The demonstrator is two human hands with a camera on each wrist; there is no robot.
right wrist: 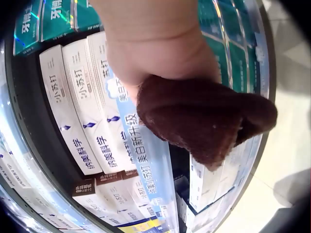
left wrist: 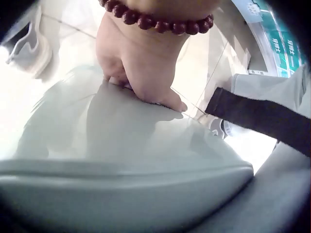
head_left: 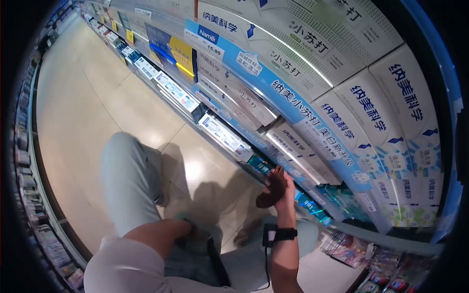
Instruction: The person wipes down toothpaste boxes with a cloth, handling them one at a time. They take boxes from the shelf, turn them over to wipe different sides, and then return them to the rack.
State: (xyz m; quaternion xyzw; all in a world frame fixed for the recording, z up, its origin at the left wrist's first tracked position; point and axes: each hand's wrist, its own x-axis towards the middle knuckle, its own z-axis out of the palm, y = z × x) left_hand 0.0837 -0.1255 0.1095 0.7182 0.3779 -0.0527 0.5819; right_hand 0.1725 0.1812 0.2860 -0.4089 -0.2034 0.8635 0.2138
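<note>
My right hand [head_left: 288, 191] grips a folded dark brown cloth [right wrist: 189, 116] at the front of a low shelf. Most of its fingers are hidden behind the cloth in the right wrist view. Beside the cloth runs a blue price strip [right wrist: 146, 165], with white toothpaste boxes [right wrist: 80, 107] behind it and green toothpaste boxes [right wrist: 63, 19] near the wrist. My left hand [left wrist: 141, 63], below a dark red bead bracelet [left wrist: 146, 22], rests at a pale grey-green surface [left wrist: 121, 131] and holds nothing visible. Its fingertips are partly out of sight.
Shelves of boxed toothpaste [head_left: 303, 44] rise along the right side. Pale floor tiles [head_left: 93, 97] form the aisle, with another stocked shelf [head_left: 29, 195] across it. My bent knee [head_left: 129, 151] is close to the lower shelf. Hanging packets [head_left: 349, 249] are at lower right.
</note>
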